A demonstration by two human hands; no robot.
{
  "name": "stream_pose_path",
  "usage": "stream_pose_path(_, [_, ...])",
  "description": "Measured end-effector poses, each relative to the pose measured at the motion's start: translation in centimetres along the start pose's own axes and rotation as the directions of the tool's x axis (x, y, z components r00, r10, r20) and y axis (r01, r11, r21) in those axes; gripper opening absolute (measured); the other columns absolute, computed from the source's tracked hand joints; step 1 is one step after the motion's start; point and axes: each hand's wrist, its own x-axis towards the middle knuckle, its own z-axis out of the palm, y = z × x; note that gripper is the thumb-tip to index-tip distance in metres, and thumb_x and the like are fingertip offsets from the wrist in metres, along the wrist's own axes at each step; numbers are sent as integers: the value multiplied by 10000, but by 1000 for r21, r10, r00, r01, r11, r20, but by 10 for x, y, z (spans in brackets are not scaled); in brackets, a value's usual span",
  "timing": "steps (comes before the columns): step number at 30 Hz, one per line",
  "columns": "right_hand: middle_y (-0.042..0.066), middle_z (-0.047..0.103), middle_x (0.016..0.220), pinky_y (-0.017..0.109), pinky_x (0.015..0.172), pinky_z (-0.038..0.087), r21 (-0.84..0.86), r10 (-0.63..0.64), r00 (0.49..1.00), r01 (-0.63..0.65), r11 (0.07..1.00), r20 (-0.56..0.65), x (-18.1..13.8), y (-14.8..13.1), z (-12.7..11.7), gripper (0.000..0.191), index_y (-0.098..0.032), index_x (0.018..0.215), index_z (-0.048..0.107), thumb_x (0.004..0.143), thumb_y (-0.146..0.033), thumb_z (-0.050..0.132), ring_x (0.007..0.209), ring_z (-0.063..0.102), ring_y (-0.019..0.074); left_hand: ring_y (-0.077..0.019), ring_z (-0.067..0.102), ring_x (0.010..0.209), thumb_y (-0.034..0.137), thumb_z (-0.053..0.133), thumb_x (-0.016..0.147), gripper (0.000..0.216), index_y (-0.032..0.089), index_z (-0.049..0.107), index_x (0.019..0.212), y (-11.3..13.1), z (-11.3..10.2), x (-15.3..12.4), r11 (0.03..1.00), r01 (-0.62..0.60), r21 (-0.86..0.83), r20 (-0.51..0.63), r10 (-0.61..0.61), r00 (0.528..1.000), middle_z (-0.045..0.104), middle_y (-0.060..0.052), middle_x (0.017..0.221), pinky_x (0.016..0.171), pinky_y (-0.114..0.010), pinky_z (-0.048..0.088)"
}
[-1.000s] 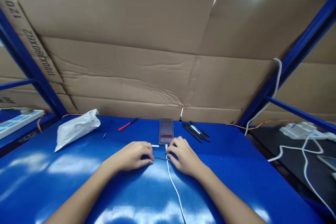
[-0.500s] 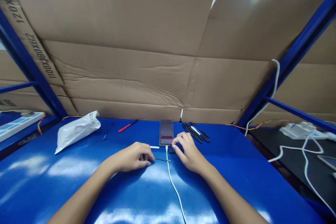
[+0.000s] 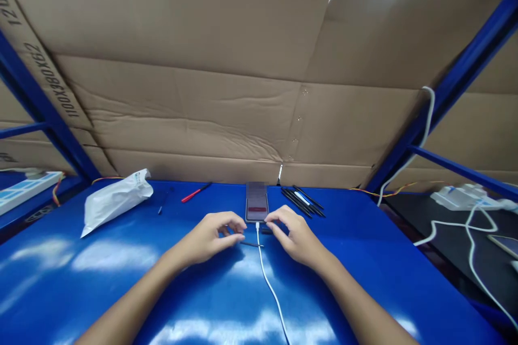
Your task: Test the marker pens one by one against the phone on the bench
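My left hand (image 3: 220, 234) hovers low over the blue table, thumb and fingers apart, holding nothing I can see. Just right of its thumb lies a thin dark rod like a pen refill (image 3: 250, 244), its tip by the white cable (image 3: 267, 276). My right hand (image 3: 292, 232) has thumb and index finger pinched together at the lower right corner of a phone (image 3: 257, 206); whatever is between them is too small to make out. A short dark piece (image 3: 266, 230) rests beside that thumb. The cable is plugged into the phone's near end.
Several black pens (image 3: 303, 202) lie right of the phone. To the left are a red pen (image 3: 196, 193), a small dark piece (image 3: 159, 209) and a white plastic bag (image 3: 117, 202). Blue posts (image 3: 441, 91) and a cardboard wall (image 3: 194, 102) border the table; a power strip (image 3: 465, 198) stands right.
My left hand has lifted off the rod, moved slightly up and right, and its fingers have spread. Its fingers now cover the white stick. My right hand keeps its pinch in nearly the same place.
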Motion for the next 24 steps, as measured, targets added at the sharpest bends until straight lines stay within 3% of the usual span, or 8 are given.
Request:
stream_pose_path(4, [60, 714, 1044, 375, 880, 485, -14, -38, 998, 39, 999, 53, -1, -6, 4, 274, -263, 1242, 680, 1063, -214, 478, 953, 586, 225, -195, 698, 831, 374, 723, 909, 182, 195, 738, 941, -1, 11, 3, 998, -9, -69, -79, 4, 997, 767, -44, 949, 784, -283, 549])
stream_pose_path(7, [60, 723, 1029, 371, 874, 489, 34, -34, 998, 32, 999, 56, -1, -10, 6, 274, -263, 1181, 715, 1059, -217, 475, 959, 601, 225, -208, 717, 883, 344, 718, 918, 154, 204, 777, 944, 0, 15, 5, 996, -37, -77, -84, 31, 996, 783, -52, 971, 823, -291, 550])
stream_pose_path(13, [39, 752, 963, 314, 800, 507, 264, 139, 989, -145, 954, 39, 0, -16, 10, 145, -227, 1060, 693, 1014, -299, 576, 868, 677, 191, -209, 727, 943, 316, 668, 955, 180, 223, 819, 986, 2, 20, 7, 992, -82, -97, -45, 78, 996, 792, -56, 1018, 852, -287, 545])
stream_pose_path(17, [44, 753, 954, 307, 822, 515, 420, 197, 980, -193, 886, 36, 1, -15, 16, 138, -206, 993, 681, 981, -326, 613, 895, 699, 194, -203, 729, 914, 304, 667, 931, 188, 204, 794, 1027, 4, 22, 6, 991, -13, -134, -50, 6, 999, 787, -59, 1020, 796, -284, 555])
stream_pose_path(21, [31, 718, 902, 290, 735, 466, 374, 207, 978, -193, 907, 1, 1, -15, 20, 101, -209, 928, 716, 921, -297, 668, 813, 630, 180, -200, 735, 863, 329, 709, 893, 183, 176, 712, 993, 5, 25, 4, 969, 76, -233, -78, -97, 992, 783, -61, 979, 730, -279, 567])
stream_pose_path(24, [26, 704, 892, 287, 719, 440, 361, 197, 980, -181, 915, -6, 0, -16, 21, 89, -211, 915, 719, 907, -292, 682, 792, 598, 174, -196, 734, 849, 336, 729, 879, 198, 173, 677, 979, 6, 28, 4, 954, 85, -286, -69, -109, 992, 778, -63, 966, 722, -281, 568])
